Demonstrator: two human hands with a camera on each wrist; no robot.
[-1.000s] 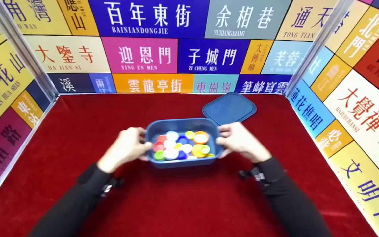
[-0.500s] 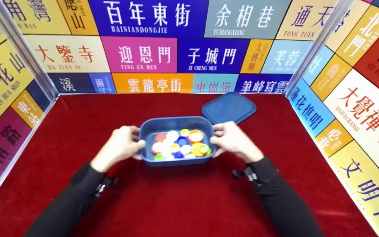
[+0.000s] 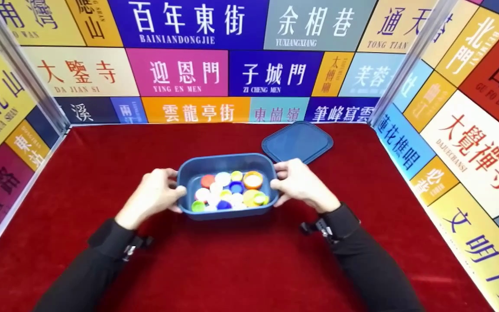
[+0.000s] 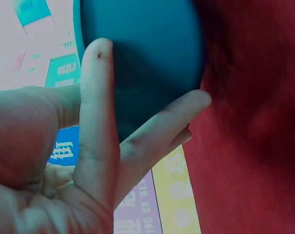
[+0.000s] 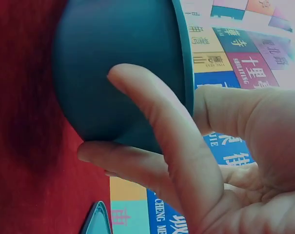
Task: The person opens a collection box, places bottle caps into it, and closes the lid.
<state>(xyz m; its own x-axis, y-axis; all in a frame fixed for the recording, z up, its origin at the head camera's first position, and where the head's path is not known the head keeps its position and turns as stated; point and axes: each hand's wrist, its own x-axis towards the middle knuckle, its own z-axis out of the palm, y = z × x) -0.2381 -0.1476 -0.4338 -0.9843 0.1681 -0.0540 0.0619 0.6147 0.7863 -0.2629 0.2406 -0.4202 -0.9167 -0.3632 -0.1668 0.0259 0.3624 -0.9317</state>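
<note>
A dark blue plastic box (image 3: pixel 228 214) with rounded corners is held between both hands, its open top facing up. Inside lie several plastic bottle caps (image 3: pixel 236 187) in white, blue, yellow, orange, red and green. My left hand (image 3: pixel 156 192) grips the left end, thumb at the rim and fingers against the outer wall. On the opposite end, my right hand (image 3: pixel 303 185) grips in the same way. Both wrist views show fingertips (image 4: pixel 200 99) reaching toward the box's underside, with red cloth and a dark shadow beyond it.
A flat blue lid (image 3: pixel 297 142) lies on the red cloth (image 3: pixel 241 268) behind the box, to the right. Panels with large printed characters (image 3: pixel 180 71) wall in the table at the back and both sides, with metal posts (image 3: pixel 414 65) at the corners.
The box has shifted left with both hands holding it, mostly in the first half second. The caps inside have slid slightly. The head view has turned a little.
</note>
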